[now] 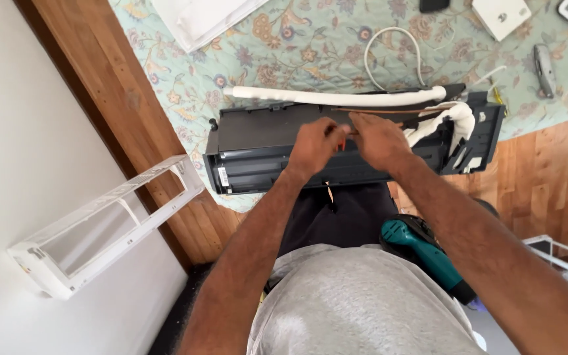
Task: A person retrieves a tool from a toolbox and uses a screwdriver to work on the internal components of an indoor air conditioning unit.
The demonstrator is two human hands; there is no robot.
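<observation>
— Both hands where?
— Frame centre: your left hand [315,146] and right hand [377,139] meet fingertip to fingertip, pinching something small and reddish over the black unit [264,148].
— Unit's axis?
— Runs left-right, on the floral cloth [284,46].

Air-conditioner chassis [264,141] on patterned cloth [185,85], insulated pipe [336,98] behind, cover frame [100,223] left

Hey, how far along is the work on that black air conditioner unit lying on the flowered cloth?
Done: the white front cover is off, leaning against the wall. In hand: the left hand and right hand meet over the black unit, pinching something small and reddish I can't identify. Left: the white insulated pipe is still attached, the cover is unfitted, and the teal drill lies unused by the person's lap.
</observation>
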